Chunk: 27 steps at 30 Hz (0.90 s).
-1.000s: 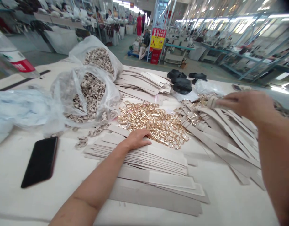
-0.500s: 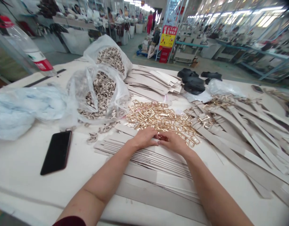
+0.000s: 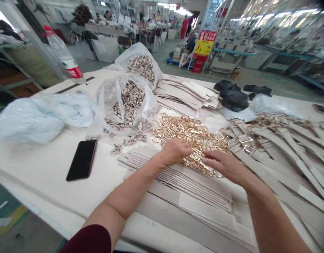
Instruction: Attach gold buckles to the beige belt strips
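Note:
My left hand [image 3: 176, 151] is at the near edge of a pile of gold-coloured rectangular buckles [image 3: 189, 131], its fingers curled together. Whatever it may hold does not show. To its right, my right hand [image 3: 225, 164] hovers at the same pile with its fingers stretched out, and no item shows in it. Under my forearms lie overlapping light grey strips [image 3: 190, 184], fanned out in a row. Wider flat strips [image 3: 175, 219] lie closer to the table's front edge.
Two clear plastic bags hold small beige loops [image 3: 133, 102]. A phone [image 3: 82, 160], a plastic bottle [image 3: 69, 63] and a crumpled bag [image 3: 32, 117] are on the left. Long strips with buckles [image 3: 283, 151] cover the right side. Black bundles [image 3: 234, 100] and stacked strips [image 3: 185, 92] stand behind.
My hands were together at the near edge of the buckles and are now apart. The right hand has moved right and its fingers have straightened. The view has swung left.

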Tool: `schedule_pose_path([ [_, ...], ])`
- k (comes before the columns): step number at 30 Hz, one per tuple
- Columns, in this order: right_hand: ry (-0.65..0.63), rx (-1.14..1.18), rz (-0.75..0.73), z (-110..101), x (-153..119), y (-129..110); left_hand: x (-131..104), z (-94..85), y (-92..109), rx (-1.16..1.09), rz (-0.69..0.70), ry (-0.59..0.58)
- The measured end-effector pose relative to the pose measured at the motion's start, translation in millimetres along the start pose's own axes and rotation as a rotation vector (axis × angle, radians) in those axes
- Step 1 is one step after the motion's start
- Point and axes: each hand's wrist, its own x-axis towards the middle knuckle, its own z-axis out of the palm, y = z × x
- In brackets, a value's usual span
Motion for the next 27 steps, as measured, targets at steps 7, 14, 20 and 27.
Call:
schedule_pose_path([
  [7, -0.061, 0.330, 0.029, 44, 48, -9, -12, -12.9, -19, -0.030, -0.137, 0.006],
  [14, -0.100, 0.134, 0.024, 57, 46, 3, -21, -19.7, -41, -0.575, -0.349, -0.197],
  [20, -0.072, 0.439, 0.013, 57, 44, -7, -10, -9.5, -24, -1.149, -0.379, -0.051],
  [27, -0.039, 0.832, 0.236, 57, 40, 2, -7, -3.0, -19, -1.516, -0.331, 0.007],
])
